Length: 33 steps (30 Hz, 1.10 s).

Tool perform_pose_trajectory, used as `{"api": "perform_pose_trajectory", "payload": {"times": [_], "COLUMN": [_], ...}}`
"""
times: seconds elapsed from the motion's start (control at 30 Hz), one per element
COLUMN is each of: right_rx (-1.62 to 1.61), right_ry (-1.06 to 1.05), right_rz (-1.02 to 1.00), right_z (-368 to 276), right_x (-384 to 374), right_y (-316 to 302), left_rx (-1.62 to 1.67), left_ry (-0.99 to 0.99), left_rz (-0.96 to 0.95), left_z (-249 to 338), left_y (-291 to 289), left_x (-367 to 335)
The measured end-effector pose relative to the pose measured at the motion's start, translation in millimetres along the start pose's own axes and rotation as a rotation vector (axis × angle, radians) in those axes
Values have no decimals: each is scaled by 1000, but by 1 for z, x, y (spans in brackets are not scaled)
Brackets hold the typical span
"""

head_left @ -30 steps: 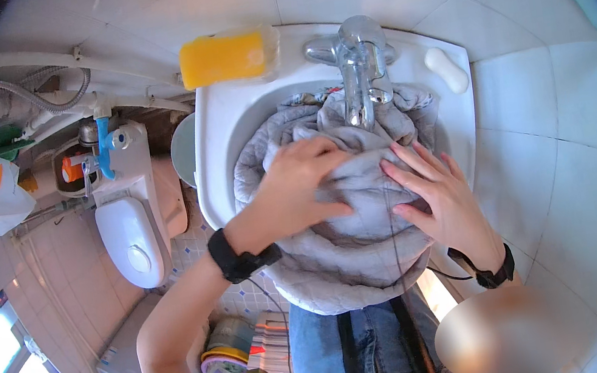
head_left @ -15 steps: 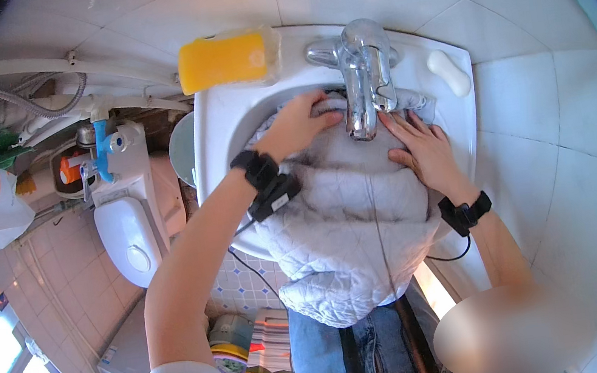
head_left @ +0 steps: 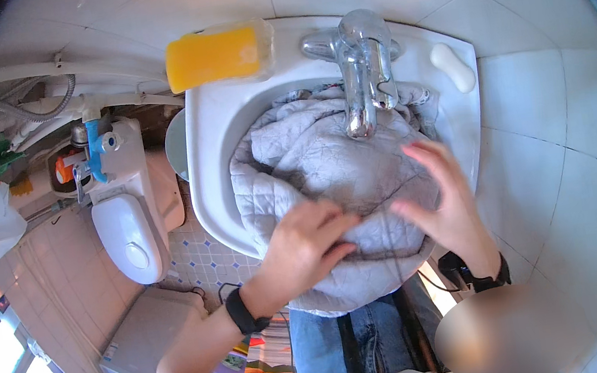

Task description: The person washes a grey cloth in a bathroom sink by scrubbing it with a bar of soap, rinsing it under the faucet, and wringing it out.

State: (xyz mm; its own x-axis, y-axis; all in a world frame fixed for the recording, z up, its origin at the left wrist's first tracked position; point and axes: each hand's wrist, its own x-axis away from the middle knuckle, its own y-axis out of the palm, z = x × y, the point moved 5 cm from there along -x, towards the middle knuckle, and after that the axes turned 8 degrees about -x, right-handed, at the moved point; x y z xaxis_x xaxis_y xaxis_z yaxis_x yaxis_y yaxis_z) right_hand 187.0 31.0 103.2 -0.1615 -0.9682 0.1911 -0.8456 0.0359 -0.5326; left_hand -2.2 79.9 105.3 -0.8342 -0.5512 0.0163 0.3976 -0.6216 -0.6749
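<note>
A light grey quilted cloth [head_left: 342, 169] lies bunched in the white washbasin [head_left: 215, 198], its near part hanging over the front rim. Whether it is a cover or a garment I cannot tell. Over the near left of the cloth is my left hand [head_left: 308, 242], its fingers loosely bent and the thumb apart, with no fold visible between them. My right hand [head_left: 444, 200] is at the cloth's right side, thumb and fingers spread wide. The chrome faucet [head_left: 360, 79] reaches over the far part of the cloth. No running water shows.
A yellow sponge-like block [head_left: 213, 57] in clear wrapping lies on the basin's back left corner. A white rounded bar [head_left: 453, 67] rests at the back right. Left stand a toilet [head_left: 126, 233] and a grey box-like unit [head_left: 148, 341]. Tiled wall [head_left: 521, 117] borders the right.
Both hands have come back from the far part of the cloth beside the faucet, the left one farther. The cloth's near hanging part has been drawn up and gathered toward the basin.
</note>
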Motion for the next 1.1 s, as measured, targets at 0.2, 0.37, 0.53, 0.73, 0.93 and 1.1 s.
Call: {"api": "perform_pose_trajectory", "payload": {"times": [0.2, 0.37, 0.53, 0.73, 0.93, 1.1], "right_rx": [248, 277, 331, 76, -1069, -1247], "right_ry": [51, 66, 48, -56, 342, 262], "right_rz": [-230, -266, -284, -246, -111, -161], "right_z": [37, 57, 70, 43, -7, -13], "right_x": [1, -21, -38, -44, -69, -91], "right_y": [38, 42, 43, 24, -12, -14], "left_rx": [-12, -144, -279, -290, -236, -170], "left_ry": [-132, -147, -206, -203, -199, -65], "left_rz": [-203, -63, -220, -210, -119, -261], "left_z": [1, -22, -61, -70, -49, -5], "left_y": [19, 6, 33, 29, 13, 4], "left_x": [29, -17, -47, -53, -43, -21]}}
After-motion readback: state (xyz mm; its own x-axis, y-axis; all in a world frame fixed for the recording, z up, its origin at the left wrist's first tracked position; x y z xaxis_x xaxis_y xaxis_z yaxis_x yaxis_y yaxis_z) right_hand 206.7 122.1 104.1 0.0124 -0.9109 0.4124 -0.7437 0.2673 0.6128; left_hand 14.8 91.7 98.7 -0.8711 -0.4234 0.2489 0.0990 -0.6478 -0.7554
